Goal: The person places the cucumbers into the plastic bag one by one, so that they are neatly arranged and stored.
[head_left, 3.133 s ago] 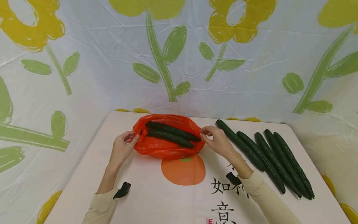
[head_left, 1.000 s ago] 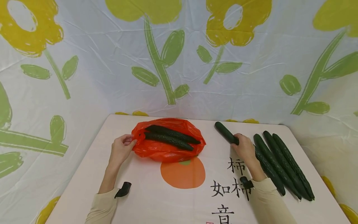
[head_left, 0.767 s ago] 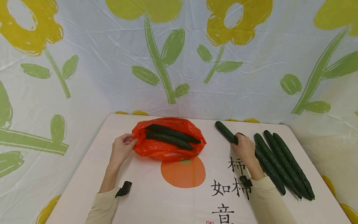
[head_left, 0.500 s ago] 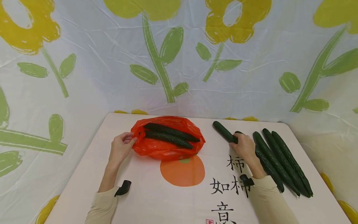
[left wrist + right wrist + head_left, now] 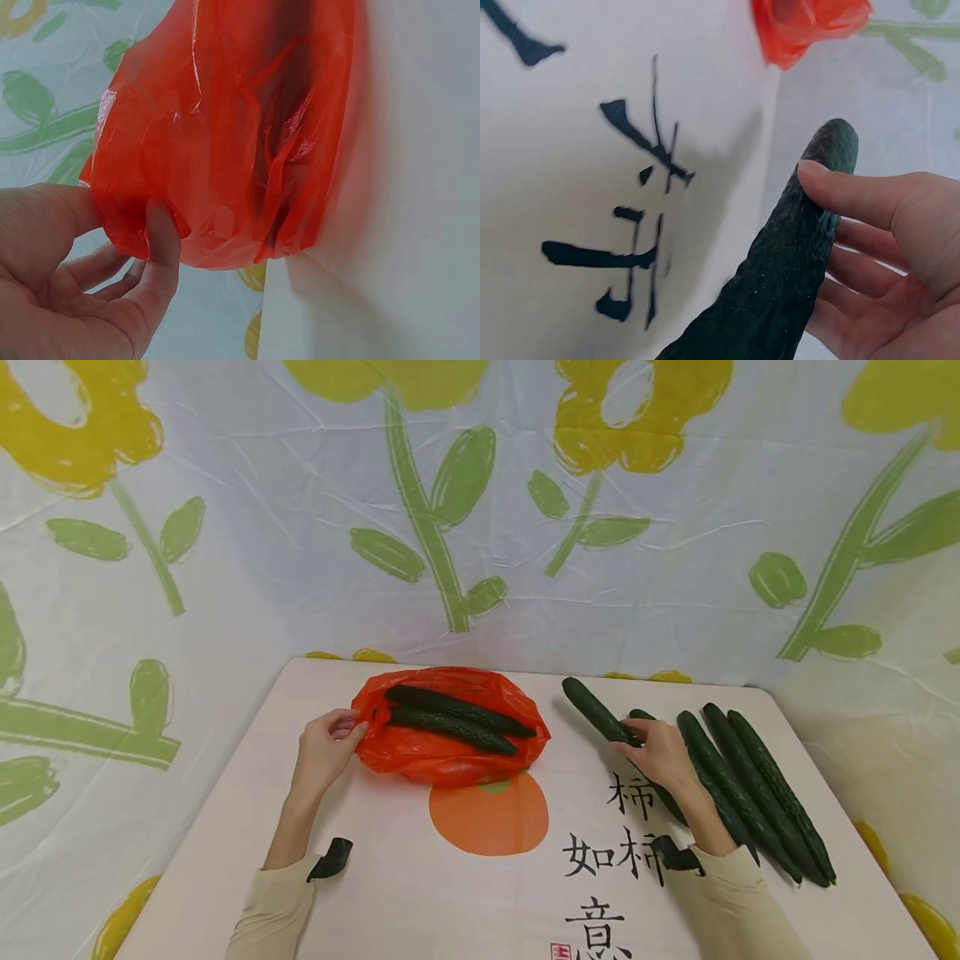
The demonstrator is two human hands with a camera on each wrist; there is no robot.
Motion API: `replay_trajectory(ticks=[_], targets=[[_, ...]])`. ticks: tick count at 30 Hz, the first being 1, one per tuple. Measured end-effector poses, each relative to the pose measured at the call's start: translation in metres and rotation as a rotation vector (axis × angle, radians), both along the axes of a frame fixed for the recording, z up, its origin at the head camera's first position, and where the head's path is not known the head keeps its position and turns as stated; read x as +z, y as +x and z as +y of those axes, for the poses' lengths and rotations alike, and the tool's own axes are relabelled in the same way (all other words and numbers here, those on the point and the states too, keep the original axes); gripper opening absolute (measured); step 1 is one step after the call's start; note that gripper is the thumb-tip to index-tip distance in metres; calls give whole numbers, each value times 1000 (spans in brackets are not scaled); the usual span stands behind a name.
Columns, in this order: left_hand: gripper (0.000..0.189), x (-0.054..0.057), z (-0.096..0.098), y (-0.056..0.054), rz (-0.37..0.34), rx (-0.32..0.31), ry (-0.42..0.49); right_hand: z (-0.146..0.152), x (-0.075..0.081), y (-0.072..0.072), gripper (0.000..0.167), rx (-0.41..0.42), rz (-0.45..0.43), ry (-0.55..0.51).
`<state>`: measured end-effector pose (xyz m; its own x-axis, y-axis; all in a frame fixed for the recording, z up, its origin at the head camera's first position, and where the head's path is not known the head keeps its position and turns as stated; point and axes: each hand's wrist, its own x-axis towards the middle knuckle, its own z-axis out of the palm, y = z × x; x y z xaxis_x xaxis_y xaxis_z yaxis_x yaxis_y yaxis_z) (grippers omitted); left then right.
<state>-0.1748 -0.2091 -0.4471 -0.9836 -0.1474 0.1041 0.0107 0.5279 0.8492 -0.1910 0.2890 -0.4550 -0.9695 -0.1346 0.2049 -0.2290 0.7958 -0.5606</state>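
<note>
My left hand [image 5: 324, 752] pinches the left edge of a red plastic bag [image 5: 420, 767], its thumb and fingers closed on the film in the left wrist view. Two dark green cucumbers [image 5: 453, 732] lie side by side in the bag's open mouth. To the right of the bag, my right hand [image 5: 666, 760] grips another cucumber [image 5: 592, 703] around its middle. The right wrist view has the thumb on one side of this cucumber [image 5: 769, 270] and the fingers on the other. Its far end points up and left, and it appears lifted off the tabletop.
Several more cucumbers [image 5: 750, 793] lie slanted in a row at the right of the table [image 5: 420, 902]. Black characters [image 5: 592, 856] and an orange persimmon print [image 5: 487, 818] mark the tabletop. A flower-patterned cloth [image 5: 300, 527] stands behind and at both sides.
My right hand has left the bag's right edge and taken hold of the leftmost cucumber in the row. That cucumber has now risen slightly, moving left. The left hand stays on the bag.
</note>
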Motion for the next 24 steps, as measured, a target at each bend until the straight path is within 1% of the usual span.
replay_trajectory(ticks=[4, 14, 24], targets=[[31, 1, -1, -1, 6, -1, 0, -5, 8, 4, 47, 21, 11, -8], [34, 2, -2, 1, -9, -14, 17, -23, 27, 10, 44, 53, 25, -6], [33, 2, -3, 0, -3, -8, 14, -43, 44, 15, 43, 124, 30, -53]])
